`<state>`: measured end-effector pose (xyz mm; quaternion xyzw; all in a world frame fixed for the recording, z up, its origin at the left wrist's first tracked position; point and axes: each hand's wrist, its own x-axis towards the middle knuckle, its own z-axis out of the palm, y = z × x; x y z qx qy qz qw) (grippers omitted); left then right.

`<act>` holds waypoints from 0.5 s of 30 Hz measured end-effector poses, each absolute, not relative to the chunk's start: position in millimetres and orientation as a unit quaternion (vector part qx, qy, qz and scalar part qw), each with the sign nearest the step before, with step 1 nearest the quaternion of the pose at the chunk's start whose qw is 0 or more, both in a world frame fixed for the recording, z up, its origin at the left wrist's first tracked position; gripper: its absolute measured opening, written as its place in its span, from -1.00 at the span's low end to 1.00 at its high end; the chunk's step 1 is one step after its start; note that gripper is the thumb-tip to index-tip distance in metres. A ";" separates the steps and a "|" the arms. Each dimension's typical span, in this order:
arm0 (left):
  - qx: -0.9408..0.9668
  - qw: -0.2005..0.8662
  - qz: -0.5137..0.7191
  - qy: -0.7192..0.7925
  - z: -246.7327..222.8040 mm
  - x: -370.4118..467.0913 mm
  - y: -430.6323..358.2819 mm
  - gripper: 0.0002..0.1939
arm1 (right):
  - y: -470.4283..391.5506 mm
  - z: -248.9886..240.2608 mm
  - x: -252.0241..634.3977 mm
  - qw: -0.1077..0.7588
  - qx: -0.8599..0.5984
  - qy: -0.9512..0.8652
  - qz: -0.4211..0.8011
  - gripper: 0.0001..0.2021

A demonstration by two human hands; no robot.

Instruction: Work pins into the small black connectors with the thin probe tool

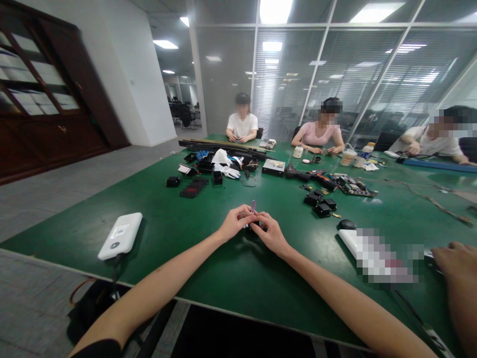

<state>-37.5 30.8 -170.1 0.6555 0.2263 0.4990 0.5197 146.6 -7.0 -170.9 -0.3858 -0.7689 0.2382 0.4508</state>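
My left hand and my right hand meet over the middle of the green table, fingers closed. Between them is a small black part, mostly covered by the fingers. A short, purple, see-through stick stands upright above the fingertips; its lower end is hidden, and I cannot tell which hand grips it. To the right lie several black box-shaped parts, similarly dark.
White power banks lie left and right, with cables. Farther back are a cordless drill, a circuit board, a metal box and gloves. A co-worker's hand is near right; three people sit across.
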 end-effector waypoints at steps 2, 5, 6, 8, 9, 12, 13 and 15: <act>0.651 0.523 0.502 0.227 -171.9 -36.2 32.2 -0.68 | -6.8 -171.2 146.8 0.452 -0.390 -0.765 0.242 -0.86; 0.649 0.525 0.503 0.226 -173.1 -34.9 32.8 -0.66 | -6.2 -171.3 147.4 0.454 -0.386 -0.764 0.248 -0.86; 0.647 0.526 0.503 0.225 -173.1 -34.9 32.6 -0.67 | -6.1 -171.2 147.5 0.454 -0.383 -0.765 0.249 -0.87; 0.646 0.530 0.500 0.225 -172.2 -35.6 31.4 -0.71 | -6.1 -170.7 147.6 0.454 -0.379 -0.767 0.249 -0.87; 0.648 0.532 0.497 0.225 -171.3 -36.3 30.5 -0.72 | -6.2 -170.6 147.6 0.453 -0.378 -0.768 0.249 -0.87; 0.663 0.529 0.483 0.217 -167.8 -39.3 28.2 -0.72 | -5.9 -170.6 147.3 0.452 -0.377 -0.770 0.248 -0.85; 0.670 0.525 0.480 0.212 -166.6 -40.1 27.6 -0.71 | -5.8 -170.8 147.1 0.452 -0.375 -0.771 0.247 -0.85; 0.678 0.513 0.484 0.208 -164.7 -41.0 27.1 -0.72 | -5.6 -171.2 146.7 0.451 -0.372 -0.775 0.242 -0.84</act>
